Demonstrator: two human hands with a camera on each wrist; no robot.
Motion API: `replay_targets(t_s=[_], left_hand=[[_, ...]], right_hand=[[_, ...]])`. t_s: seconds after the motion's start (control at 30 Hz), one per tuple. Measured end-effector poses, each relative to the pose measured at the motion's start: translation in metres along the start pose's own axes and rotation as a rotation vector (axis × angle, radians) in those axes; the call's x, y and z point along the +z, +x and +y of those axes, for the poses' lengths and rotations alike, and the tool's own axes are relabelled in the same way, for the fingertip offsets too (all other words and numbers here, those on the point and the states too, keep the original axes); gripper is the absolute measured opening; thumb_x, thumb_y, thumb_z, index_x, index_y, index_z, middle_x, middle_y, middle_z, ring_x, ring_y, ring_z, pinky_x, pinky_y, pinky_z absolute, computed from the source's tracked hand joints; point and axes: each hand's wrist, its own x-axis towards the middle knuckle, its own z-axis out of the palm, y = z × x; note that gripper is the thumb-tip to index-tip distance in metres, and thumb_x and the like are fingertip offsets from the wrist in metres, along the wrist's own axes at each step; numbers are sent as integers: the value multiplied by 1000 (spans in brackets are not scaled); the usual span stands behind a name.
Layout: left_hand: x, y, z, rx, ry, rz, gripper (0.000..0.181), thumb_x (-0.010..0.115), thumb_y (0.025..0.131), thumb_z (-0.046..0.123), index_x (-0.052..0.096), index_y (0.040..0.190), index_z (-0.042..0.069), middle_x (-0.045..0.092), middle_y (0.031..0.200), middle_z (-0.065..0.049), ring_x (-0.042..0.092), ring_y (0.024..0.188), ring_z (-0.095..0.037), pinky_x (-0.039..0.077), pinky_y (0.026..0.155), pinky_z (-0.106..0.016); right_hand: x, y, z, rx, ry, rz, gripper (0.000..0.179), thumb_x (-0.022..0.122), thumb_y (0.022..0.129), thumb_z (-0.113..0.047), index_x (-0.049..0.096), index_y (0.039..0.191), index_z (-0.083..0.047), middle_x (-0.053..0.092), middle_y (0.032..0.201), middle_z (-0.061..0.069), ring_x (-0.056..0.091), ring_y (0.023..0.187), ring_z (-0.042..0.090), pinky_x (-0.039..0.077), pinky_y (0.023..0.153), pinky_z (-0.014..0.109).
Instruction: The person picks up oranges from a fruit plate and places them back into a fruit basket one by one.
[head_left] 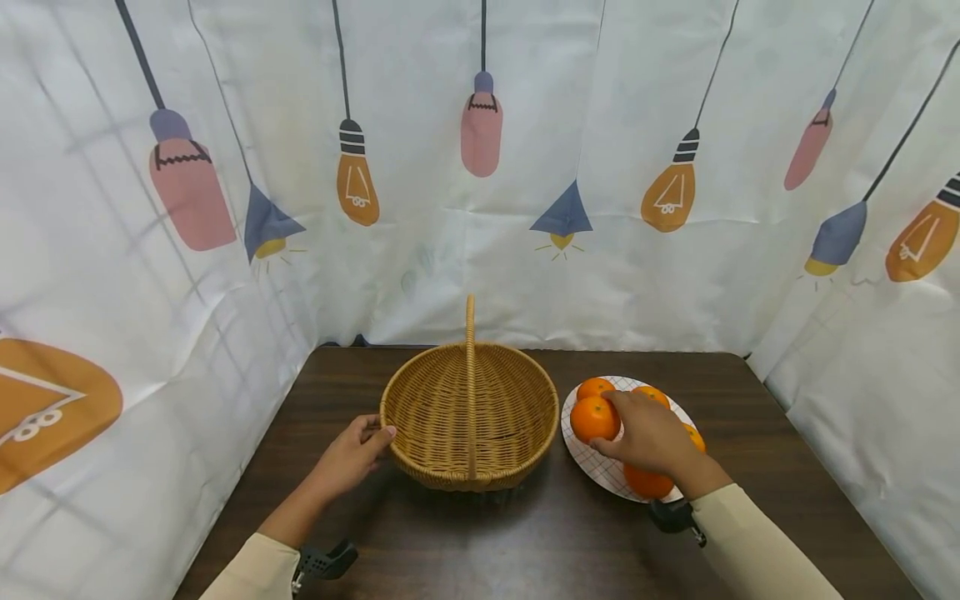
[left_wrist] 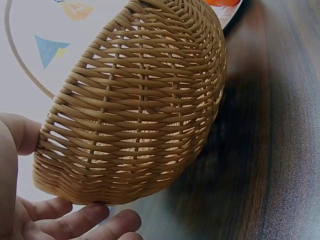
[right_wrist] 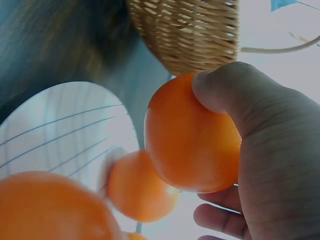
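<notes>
A round wicker basket (head_left: 431, 408) with a tall arched handle stands in the middle of the table. My left hand (head_left: 349, 457) grips its left rim, the thumb over the edge and the fingers against the outer weave (left_wrist: 135, 110). On the right, my right hand (head_left: 651, 429) holds an orange (head_left: 595, 418) between thumb and fingers, over the left part of a white plate (head_left: 583, 463) with a grid of thin lines. Several more oranges lie on this plate, one (head_left: 595, 387) behind the held one and another (head_left: 647, 482) below my hand, partly covered by it.
The dark wood-grain table (head_left: 480, 550) carries the basket and the plate side by side, close together. White curtains (head_left: 420, 283) printed with hanging lamps enclose the back and both sides. A dark wrist strap (head_left: 330, 560) sits on each forearm.
</notes>
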Motion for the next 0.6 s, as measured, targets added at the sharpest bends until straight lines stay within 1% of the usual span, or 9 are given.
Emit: replay_targets(t_s=[0.1, 0.27, 0.43, 0.6], left_hand=[[0, -1, 0, -3, -6, -1, 67, 54, 107, 39, 35, 149, -9, 52, 141, -30, 63, 116, -38, 55, 91, -49], [-1, 0, 0, -5, -12, -8, 72, 56, 106, 44, 34, 149, -9, 51, 142, -31, 63, 117, -39, 55, 91, -51], [-1, 0, 0, -6, -8, -10, 75, 56, 105, 47, 35, 149, -9, 51, 142, -31, 62, 117, -39, 54, 92, -51], [0, 0, -1, -3, -1, -8, 75, 56, 105, 48, 35, 149, -9, 51, 142, -31, 63, 116, -38, 55, 91, -51]], right_hand=[[-7, 3, -5, -22, -9, 23, 78, 83, 79, -54, 59, 136, -7, 67, 117, 8, 62, 102, 29, 53, 81, 48], [-17, 8, -12, -52, -12, 56, 79, 84, 79, -54, 60, 137, -6, 68, 119, 9, 62, 104, 30, 53, 84, 49], [-25, 13, -15, -42, 6, 48, 79, 84, 79, -54, 59, 138, -7, 67, 122, 8, 61, 104, 27, 54, 82, 48], [-31, 16, -18, -36, 14, 50, 81, 85, 79, -53, 58, 140, -6, 66, 122, 9, 61, 103, 28, 54, 80, 48]])
